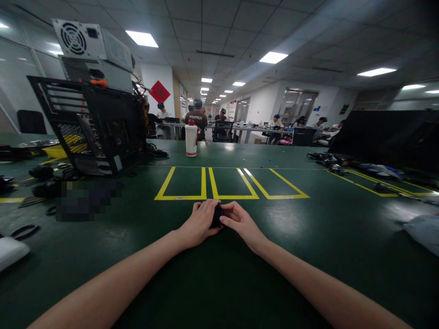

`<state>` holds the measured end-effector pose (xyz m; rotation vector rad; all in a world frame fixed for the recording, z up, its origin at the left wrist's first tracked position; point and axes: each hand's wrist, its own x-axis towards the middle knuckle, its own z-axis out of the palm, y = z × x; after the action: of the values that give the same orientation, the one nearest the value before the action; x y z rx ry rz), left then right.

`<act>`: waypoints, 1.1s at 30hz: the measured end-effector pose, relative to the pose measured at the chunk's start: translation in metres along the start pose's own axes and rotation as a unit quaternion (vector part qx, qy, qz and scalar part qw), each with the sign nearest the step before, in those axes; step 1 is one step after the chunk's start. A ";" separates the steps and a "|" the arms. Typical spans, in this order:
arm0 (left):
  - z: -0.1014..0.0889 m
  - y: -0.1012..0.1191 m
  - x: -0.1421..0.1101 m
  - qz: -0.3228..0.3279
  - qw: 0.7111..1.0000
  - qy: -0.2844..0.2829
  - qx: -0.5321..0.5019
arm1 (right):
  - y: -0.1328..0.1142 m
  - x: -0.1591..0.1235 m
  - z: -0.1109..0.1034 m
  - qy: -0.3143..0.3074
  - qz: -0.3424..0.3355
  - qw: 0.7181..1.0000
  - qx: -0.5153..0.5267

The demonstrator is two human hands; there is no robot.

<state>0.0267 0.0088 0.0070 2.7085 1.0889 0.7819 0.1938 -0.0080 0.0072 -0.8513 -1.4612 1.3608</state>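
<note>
A small black object [217,216] is between my two hands, just above or on the green table [192,283]; its kind I cannot make out. My left hand [202,220] wraps round it from the left, fingers over its top and far side, hiding most of it. From the right, my right hand [243,225] pinches its edge between thumb and fingers. Just beyond my hands, yellow tape [178,198] marks several open-ended boxes on the tabletop.
At left stands a black computer case [103,128] with power supply units [99,41] stacked on it. A white bottle [191,140] with a red lid stands farther back. Cables [329,161] and a black panel [387,137] are at right. Several people sit at distant tables.
</note>
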 end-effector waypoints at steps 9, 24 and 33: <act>0.001 -0.001 -0.001 0.003 1.000 0.005 -0.001 | 0.001 0.001 -0.002 0.011 0.022 0.999 -0.027; 0.006 -0.004 0.000 0.003 1.000 0.017 0.004 | 0.002 0.001 -0.002 0.001 0.017 0.999 -0.027; 0.004 -0.002 -0.001 0.011 1.000 0.015 0.005 | 0.003 0.001 -0.001 0.000 -0.014 1.000 -0.016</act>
<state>0.0268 0.0103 0.0025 2.7304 1.0738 0.8256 0.1943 -0.0062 0.0041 -0.8476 -1.4930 1.3205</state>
